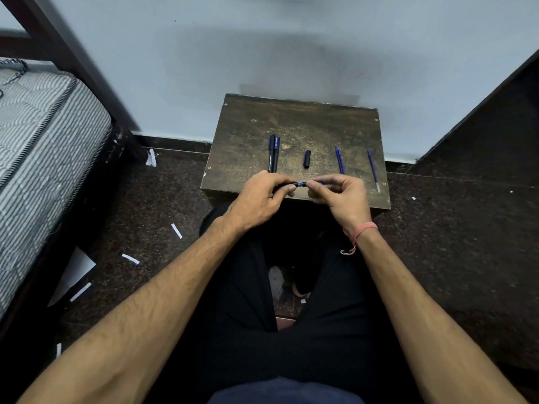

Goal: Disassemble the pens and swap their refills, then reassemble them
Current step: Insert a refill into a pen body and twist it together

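Two bare hands hold one pen crosswise over the near edge of a small wooden table.

The left hand (262,196) curls its fingers round the dark barrel; the right hand (338,193) pinches the blue front end between thumb and fingertips — the held pen (300,184) lies with its long axis left to right, only a short middle stretch showing between the hands. On the worn, scuffed brown table (320,123), every loose part lies lengthwise, pointing away towards the wall: two whole pens (274,153) touching side by side at the left; a short black cap (307,158) in the middle; a thin blue refill (339,160) right of it; a second refill (372,170), well apart, near the right edge — its pale tip nearest the person.
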